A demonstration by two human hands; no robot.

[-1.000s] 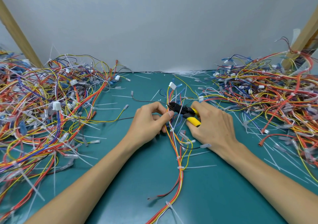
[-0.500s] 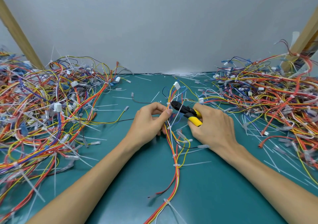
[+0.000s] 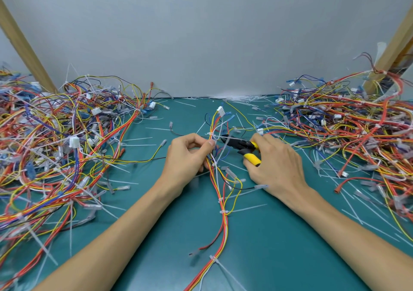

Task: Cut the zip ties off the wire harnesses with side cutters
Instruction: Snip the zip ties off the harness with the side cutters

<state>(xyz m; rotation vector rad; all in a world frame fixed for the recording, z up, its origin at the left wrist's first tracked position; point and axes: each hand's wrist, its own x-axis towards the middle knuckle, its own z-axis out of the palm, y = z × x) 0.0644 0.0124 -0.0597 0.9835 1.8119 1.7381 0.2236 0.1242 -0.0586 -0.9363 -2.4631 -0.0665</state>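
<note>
A wire harness [image 3: 223, 212] of red, orange, yellow and white wires runs up the middle of the teal mat to a white connector [image 3: 220, 111]. My left hand [image 3: 187, 156] pinches the bundle just below a white zip tie [image 3: 211, 134]. My right hand [image 3: 274, 163] grips the yellow-handled side cutters [image 3: 242, 146], whose black jaws point left at that tie. More white zip ties [image 3: 222, 212] ring the harness lower down.
A large tangle of harnesses [image 3: 62, 147] covers the left of the mat [image 3: 279, 246], and another pile [image 3: 348, 129] covers the right. Cut zip-tie pieces [image 3: 243, 99] lie scattered along the grey back wall. Wooden posts [image 3: 24, 45] lean at both sides.
The harness top and both hands have shifted slightly away from me and to the right. The cutter jaws have come closer to the tie above my left fingers.
</note>
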